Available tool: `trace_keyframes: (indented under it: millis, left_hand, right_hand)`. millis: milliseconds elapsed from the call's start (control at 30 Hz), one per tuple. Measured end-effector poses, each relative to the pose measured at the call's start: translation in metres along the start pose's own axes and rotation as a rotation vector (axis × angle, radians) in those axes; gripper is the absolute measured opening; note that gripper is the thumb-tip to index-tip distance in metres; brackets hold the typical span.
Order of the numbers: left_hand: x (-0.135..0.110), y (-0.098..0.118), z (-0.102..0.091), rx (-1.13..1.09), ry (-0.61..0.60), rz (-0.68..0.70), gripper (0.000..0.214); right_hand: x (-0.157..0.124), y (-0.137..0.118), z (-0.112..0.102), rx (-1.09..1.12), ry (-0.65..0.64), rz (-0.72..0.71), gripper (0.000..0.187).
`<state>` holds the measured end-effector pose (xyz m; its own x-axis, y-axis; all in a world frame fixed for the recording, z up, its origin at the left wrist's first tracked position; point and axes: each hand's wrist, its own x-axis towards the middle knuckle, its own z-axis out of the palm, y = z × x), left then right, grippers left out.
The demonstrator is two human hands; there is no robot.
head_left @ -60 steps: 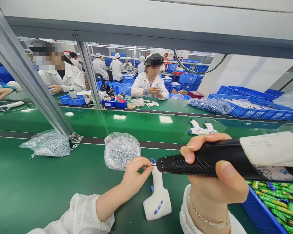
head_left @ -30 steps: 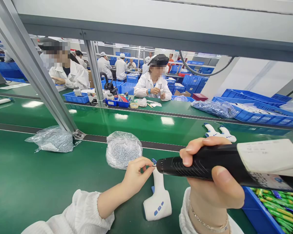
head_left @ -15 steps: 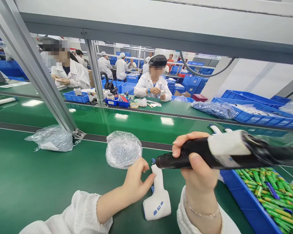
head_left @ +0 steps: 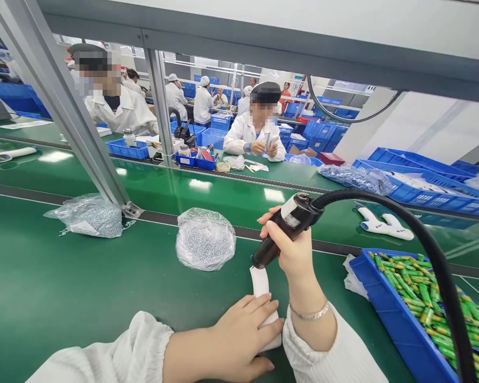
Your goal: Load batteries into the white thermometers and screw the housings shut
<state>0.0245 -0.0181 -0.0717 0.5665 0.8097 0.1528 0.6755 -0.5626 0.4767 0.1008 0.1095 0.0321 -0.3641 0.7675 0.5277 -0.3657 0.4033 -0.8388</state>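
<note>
My right hand (head_left: 289, 239) is closed around a black electric screwdriver (head_left: 265, 251), which tilts down to the left. Its tip meets the end of the handle of a white thermometer gun (head_left: 260, 282). That gun lies on the green bench, handle pointing away from me. Across its wider body rests my left hand (head_left: 243, 332), palm down with fingers spread, covering much of it. Beyond the handle sits a clear plastic bag of small screws (head_left: 205, 242).
A blue bin (head_left: 387, 314) of green batteries stands at the right, with the screwdriver's black cable (head_left: 427, 244) arching over it. Another bag of small metal parts (head_left: 99, 218) lies by the metal post (head_left: 75, 101). White thermometer guns (head_left: 385, 223) lie on the green belt. Co-workers sit opposite.
My left hand has moved from the handle's end down onto the thermometer body. The screwdriver has swung from nearly level to steeply tilted, its tip at the handle.
</note>
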Motion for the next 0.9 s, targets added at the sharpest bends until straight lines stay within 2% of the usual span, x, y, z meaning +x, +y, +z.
trace_keyframes:
  millis: [367, 767, 900]
  left_hand:
    - [0.004, 0.004, 0.010, -0.023, 0.065, 0.007, 0.063]
    - [0.008, 0.015, 0.002, 0.030, 0.056, 0.024, 0.054]
    - [0.007, 0.013, 0.000, 0.083, 0.086, 0.016, 0.054]
  right_hand:
    - [0.001, 0.007, 0.001, -0.083, -0.005, 0.060, 0.015]
    - [0.000, 0.017, -0.011, -0.099, 0.005, 0.097, 0.017]
    - [0.000, 0.022, -0.008, -0.111, 0.025, 0.080, 0.019]
